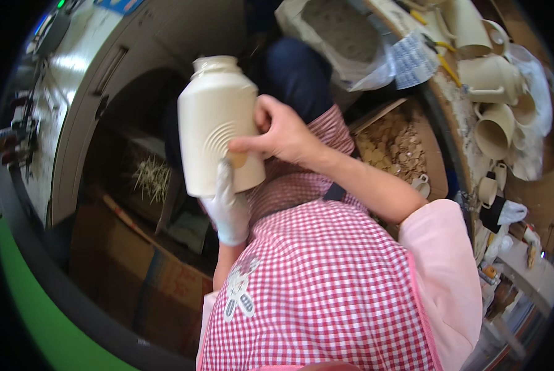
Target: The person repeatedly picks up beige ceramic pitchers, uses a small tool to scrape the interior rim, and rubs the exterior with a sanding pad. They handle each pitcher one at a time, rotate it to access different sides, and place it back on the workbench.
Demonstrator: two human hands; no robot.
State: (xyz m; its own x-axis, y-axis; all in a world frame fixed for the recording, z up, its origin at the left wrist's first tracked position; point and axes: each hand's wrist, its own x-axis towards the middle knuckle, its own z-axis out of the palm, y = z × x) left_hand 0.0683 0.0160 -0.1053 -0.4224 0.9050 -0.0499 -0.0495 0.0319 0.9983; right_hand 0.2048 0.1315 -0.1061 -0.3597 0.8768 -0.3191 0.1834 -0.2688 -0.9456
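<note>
A cream-coloured ceramic jar (207,111) with a narrower neck and a raised pattern of concentric arcs is held up in front of my lap, slightly tilted. My left hand (227,210), in a white glove, grips its lower part, with a finger laid up along the front. Bare and with curled fingers, my right hand (283,133) is at the jar's right side, its thumb pressed toward the arcs. Just below that thumb a small tan pad (237,159) shows against the jar; most of it is hidden, and its material is unclear.
Several cream mugs (494,127) stand and lie on the bench at right, near yellow-handled tools (447,65). A white bag (345,43) of grey material is at the top. Below the bench sits a box of small tan pieces (394,145). Thin pale sticks (151,178) lie at left.
</note>
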